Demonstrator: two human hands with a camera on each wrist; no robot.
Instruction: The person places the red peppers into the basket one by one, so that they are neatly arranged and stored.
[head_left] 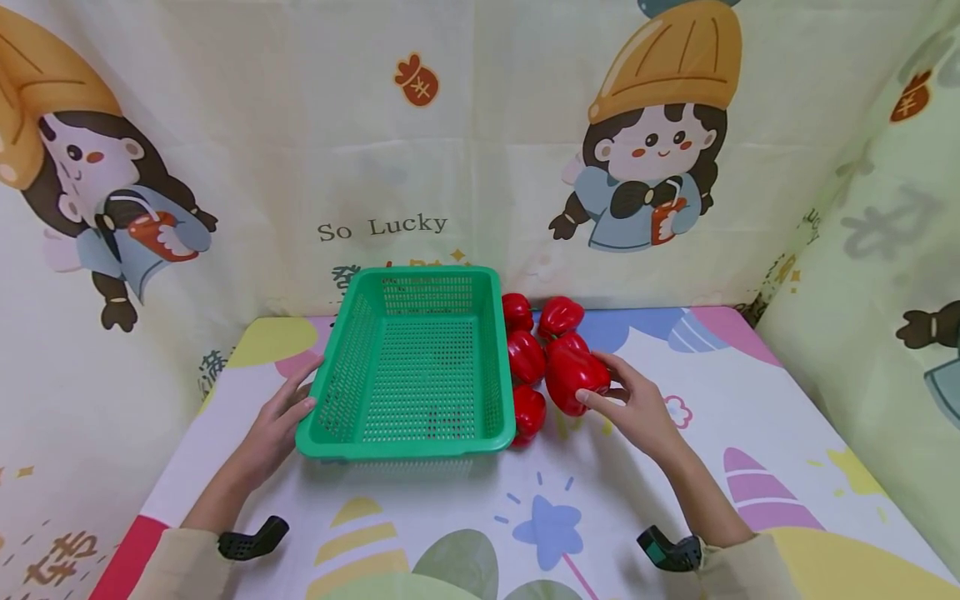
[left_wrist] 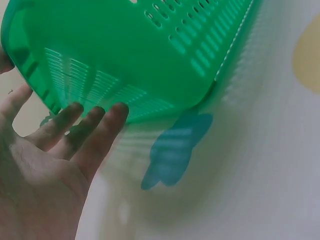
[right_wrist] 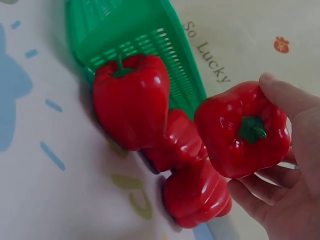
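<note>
A green perforated plastic basket (head_left: 420, 379) stands with nothing inside it. My left hand (head_left: 272, 429) is at its left side, with extended fingers touching the outer wall just below the rim, as the left wrist view shows with the fingers (left_wrist: 100, 135). My right hand (head_left: 633, 412) grips a glossy red bell pepper (head_left: 573, 377) between thumb and fingers, to the right of the basket. The green stem of this held pepper (right_wrist: 240, 132) faces the right wrist camera. Beside the basket's right wall lie several more red bell peppers (head_left: 527, 357), one (right_wrist: 132, 100) nearest the front.
A patterned cloth (head_left: 645, 517) with pastel shapes covers the table. Behind it hangs a printed curtain (head_left: 495, 183) with cartoon figures, and similar cloth closes both sides. Black devices (head_left: 253, 540) are worn at both wrists.
</note>
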